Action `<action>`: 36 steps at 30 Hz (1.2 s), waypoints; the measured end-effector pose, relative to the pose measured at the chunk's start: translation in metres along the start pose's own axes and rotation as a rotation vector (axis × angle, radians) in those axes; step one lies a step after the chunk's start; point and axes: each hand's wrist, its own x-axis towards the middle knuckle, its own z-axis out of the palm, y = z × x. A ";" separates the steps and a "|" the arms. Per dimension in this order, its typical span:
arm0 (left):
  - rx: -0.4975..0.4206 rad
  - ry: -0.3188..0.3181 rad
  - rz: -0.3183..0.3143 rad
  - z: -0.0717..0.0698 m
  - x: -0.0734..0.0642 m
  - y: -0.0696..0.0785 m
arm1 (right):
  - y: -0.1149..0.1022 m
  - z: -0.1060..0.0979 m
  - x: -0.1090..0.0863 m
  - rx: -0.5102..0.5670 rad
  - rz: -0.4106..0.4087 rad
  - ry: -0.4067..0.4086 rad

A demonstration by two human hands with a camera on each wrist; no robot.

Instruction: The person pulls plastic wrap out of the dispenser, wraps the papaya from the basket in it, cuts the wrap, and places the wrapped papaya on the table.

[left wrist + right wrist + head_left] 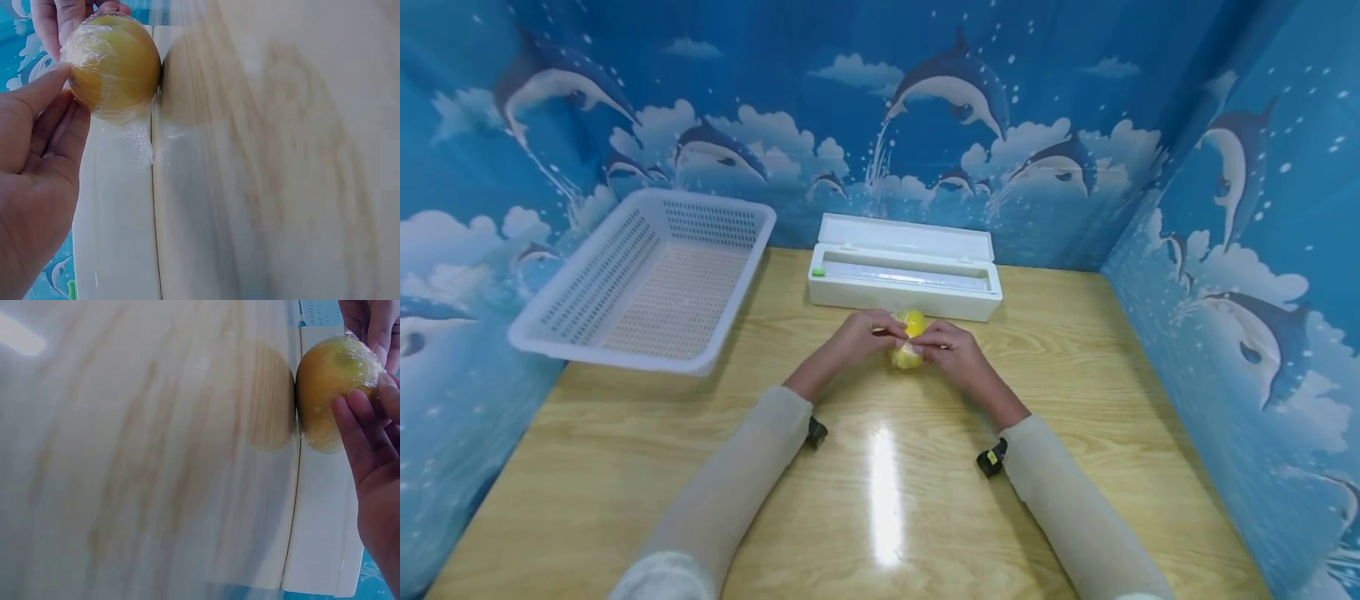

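1. the yellow fruit (pixel 328 387) is between the two hands, over the table (pixel 1075 375), on the near side of the white box (pixel 904 294) and right of the white basket (pixel 606 357); whether it bears on the wood or is lifted a little, i cannot tell.
2. the left hand (pixel 868 333) has its thumb and fingertips drawn together, seemingly pinching the clear film (pixel 141 142) against the fruit; a hard pull here could tear it, since it looks thin.
3. the right hand (pixel 953 350) likewise seems to pinch film with thumb and forefinger, its other fingertips against the skin of the fruit; exactly how much film it has, i cannot tell. an uneven tug could turn the fruit and skew the wrap.
4. the fruit is round and the film slick, so if both hands let go at once, it could roll toward the near edge or knock the box.
5. a loose, crumpled flap hangs off the fruit; unless pressed down, it may cling to fingers and peel the wrap open.
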 end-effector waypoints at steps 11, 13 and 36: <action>0.012 0.028 -0.018 0.008 -0.001 0.003 | 0.007 -0.002 -0.005 -0.012 0.081 0.010; 0.014 0.032 -0.031 0.009 -0.001 0.003 | 0.006 -0.001 -0.005 -0.007 0.095 0.017; 0.055 0.086 -0.035 0.011 0.000 0.010 | 0.006 -0.009 0.005 0.008 0.168 -0.047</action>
